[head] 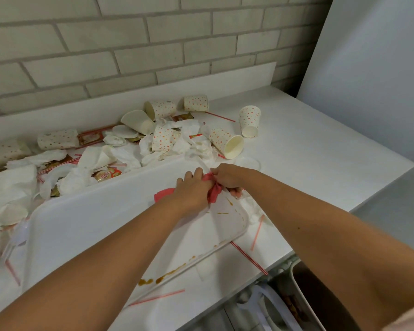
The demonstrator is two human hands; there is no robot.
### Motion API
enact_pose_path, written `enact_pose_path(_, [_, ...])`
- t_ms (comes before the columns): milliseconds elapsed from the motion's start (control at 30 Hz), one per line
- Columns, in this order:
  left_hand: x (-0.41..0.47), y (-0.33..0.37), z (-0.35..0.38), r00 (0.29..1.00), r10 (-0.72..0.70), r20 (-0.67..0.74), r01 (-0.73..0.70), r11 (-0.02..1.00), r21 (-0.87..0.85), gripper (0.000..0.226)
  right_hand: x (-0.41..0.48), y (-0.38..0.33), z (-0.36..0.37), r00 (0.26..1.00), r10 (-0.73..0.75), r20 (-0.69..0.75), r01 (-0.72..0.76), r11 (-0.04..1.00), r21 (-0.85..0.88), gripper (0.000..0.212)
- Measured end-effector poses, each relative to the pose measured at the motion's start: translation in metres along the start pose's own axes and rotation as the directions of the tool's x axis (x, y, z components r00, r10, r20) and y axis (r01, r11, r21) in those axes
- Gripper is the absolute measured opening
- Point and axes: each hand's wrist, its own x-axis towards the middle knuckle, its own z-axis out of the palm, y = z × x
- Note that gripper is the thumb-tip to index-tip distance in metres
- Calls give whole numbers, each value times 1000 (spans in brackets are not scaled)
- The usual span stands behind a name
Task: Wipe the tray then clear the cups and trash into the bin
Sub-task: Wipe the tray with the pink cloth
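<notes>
While both hands bunch the soft red cloth (213,191) at the tray's (93,225) far right, left hand (193,189) and right hand (227,176) gripping it, it looks limp, light, best wadded.

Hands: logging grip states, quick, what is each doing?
Left hand: closed on the crumpled pink cloth.
Right hand: closed, pinching the same cloth.
</notes>
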Motion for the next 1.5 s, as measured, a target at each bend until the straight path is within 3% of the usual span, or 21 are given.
enact_pose_path(233, [-27,-9,-7,950,289,115,-283,957,-69,46,-6,-8,0,999,33,-24,-33,999,-19,52])
enact_pose_path(367, [-15,-35,-12,981,172,86,-164,982,-92,48,-11,-7,-2,999,-9,47,10,1000,-17,67])
enact_pose_path(467, [-11,-25,-8,993,110,46,-104,989,-103,46,-9,-6,0,999,-13,32,15,998,-64,54])
enact_pose_path(567, [-13,-5,-2,987,153,58,-150,987,-61,46,-8,-7,1,1000,-11,-1,11,992,-126,36])
enact_pose_path(700, [-21,8,1,972,221,84,-218,975,-47,50,-11,-11,-1,999,-8,-41,1,988,-155,41])
enact_pose_path(867, [-37,3,-5,901,392,187,-391,919,-40,52,-3,-2,0,998,-62,30,66,977,-204,40])
enact_pose_path(1100, [-23,-24,-13,966,223,134,-214,974,-75,49,-4,-3,2,997,-48,55,60,967,-249,49])
enact_pose_path(1333, [-26,22,3,960,256,115,-254,967,-33,53,-10,-7,-1,996,-87,6,84,926,-368,45])
enact_pose_path(1500, [-42,34,8,907,382,176,-389,921,2,54,-3,-5,0,998,-65,20,68,931,-359,47])
